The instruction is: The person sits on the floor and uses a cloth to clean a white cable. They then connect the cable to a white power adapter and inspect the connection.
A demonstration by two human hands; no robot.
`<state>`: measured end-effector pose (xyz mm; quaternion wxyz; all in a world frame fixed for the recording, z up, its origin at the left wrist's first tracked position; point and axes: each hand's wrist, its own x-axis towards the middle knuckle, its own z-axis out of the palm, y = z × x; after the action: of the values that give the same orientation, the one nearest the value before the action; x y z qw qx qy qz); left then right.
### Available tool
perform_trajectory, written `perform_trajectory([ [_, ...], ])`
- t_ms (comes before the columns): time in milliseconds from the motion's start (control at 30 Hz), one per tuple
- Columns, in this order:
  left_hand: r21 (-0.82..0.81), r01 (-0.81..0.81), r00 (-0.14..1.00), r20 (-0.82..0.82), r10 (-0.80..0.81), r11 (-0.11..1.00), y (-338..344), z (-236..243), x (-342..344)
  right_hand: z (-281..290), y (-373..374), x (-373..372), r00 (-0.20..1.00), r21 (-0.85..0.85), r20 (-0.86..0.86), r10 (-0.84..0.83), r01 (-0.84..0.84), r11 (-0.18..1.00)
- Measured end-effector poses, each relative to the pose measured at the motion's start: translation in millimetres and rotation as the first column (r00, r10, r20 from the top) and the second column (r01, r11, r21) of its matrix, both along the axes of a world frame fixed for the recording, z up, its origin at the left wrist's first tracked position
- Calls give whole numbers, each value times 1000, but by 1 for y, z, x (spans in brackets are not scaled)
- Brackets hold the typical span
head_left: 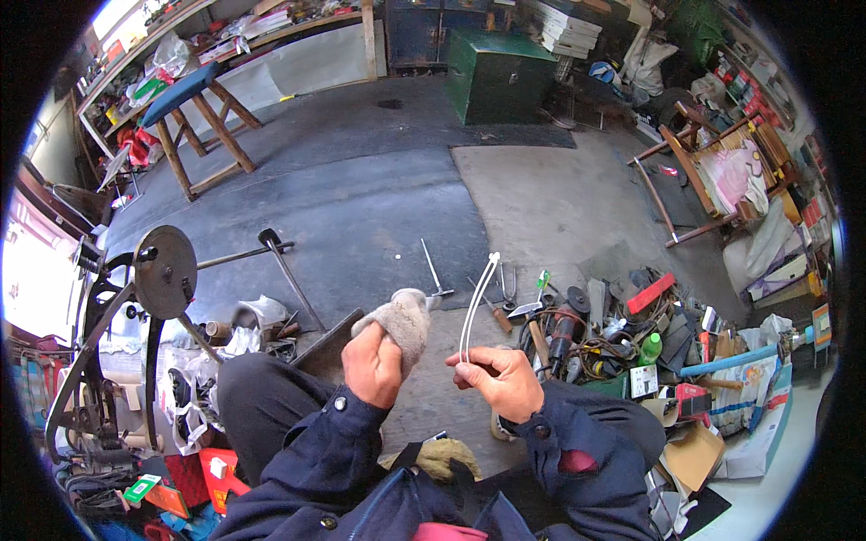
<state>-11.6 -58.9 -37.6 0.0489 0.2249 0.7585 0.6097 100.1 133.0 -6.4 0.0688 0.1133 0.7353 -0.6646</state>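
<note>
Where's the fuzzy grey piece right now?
The fuzzy grey piece is in the left hand, just below centre in the head view, left of the white strips in the right hand.

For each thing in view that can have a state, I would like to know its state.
Left hand: closed in a grip
Grey fabric item: gripped, partly hidden
Right hand: pinching
White double strand: curved, pinched at near end
Blue-topped wooden stool: standing upright
Green chest: lid closed
Iron machine's wheel: turning or still, cannot tell
Red power tool: lying in clutter
</note>
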Motion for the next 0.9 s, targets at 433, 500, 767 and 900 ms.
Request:
perform_trajectory([
  [433, 418, 134, 646, 651, -400, 898, 5, -8, 9, -21, -14, 4, 970, 243, -80, 229, -204, 948],
  [500, 433, 122, 676, 623, -394, 893, 6, -3, 10, -20, -12, 4, 991, 180, -99, 90, -71, 981],
  [767, -260, 360, 925, 220, -308, 896, 10, 3, 24, -21, 1, -5, 974, 51, -122, -191, 198, 979],
  [900, -343, 466, 885, 180, -430, 815, 19, 0, 38, -24, -3, -5, 987, -180, -24, -160, 153, 972],
])
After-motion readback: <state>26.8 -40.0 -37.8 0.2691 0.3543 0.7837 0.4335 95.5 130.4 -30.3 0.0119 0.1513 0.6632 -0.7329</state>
